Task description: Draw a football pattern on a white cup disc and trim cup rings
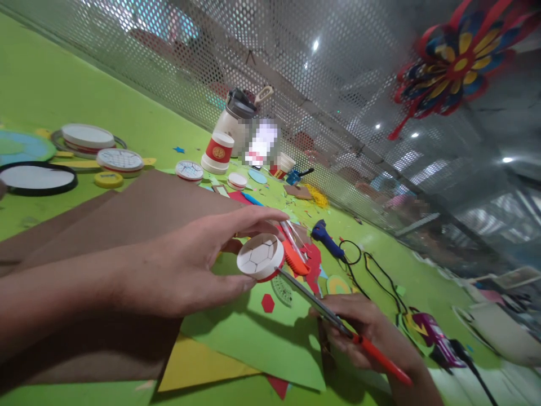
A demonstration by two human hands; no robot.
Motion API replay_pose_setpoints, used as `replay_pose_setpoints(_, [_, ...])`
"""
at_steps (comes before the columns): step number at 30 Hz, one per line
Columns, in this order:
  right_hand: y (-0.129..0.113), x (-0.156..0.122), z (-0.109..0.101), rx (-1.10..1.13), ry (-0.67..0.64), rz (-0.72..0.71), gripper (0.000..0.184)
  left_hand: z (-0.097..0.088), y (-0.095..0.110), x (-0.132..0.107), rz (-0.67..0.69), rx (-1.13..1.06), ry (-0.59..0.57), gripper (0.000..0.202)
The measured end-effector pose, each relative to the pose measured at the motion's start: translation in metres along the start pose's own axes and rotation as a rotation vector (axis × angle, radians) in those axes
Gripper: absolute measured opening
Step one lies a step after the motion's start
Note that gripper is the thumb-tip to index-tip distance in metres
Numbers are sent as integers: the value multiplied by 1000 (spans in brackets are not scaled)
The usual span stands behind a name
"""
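Observation:
My left hand [186, 265] grips a short round cut-off paper cup piece [260, 256] between thumb and fingers. Its white face carries a drawn football pattern, and a red band shows below its side. In my right hand [363, 321] is a pair of scissors [325, 313] with a red handle, seen nearly edge-on. The tip of its metal blades meets the lower right edge of the cup piece. Beneath lie a green paper sheet [253, 344], a small red hexagon [267, 303] and a clear protractor [282, 290].
Brown card sheets [160, 203] spread at left. Further back stand a red-and-white paper cup [218, 152], a flask [234, 121] and more patterned discs [119, 160]. An orange cutter [295, 258], a blue glue gun [327, 239] and its black cable lie at right.

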State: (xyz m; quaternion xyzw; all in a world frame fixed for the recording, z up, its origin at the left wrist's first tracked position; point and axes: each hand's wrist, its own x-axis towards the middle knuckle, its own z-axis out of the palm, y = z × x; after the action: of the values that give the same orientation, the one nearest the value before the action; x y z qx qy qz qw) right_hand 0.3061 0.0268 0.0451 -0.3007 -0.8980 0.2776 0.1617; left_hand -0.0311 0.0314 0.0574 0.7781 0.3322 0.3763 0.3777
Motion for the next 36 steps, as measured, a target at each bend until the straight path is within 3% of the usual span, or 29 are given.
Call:
replay_pose_setpoints(8, [1,0,1,34,5,2,20,0,-1,-1,8,1,9,70])
replay_pose_setpoints(14, [-2,1,1,37,-14,38,6,2,-1,0,13,-5,26,70])
replay_pose_setpoints(25, [0,1,2,-5,2,16,8,1,3,2,0,-4,18,66])
replay_pose_setpoints(36, [6,-7,3,-98,18,99,5,2,5,-3,14,85,67,62])
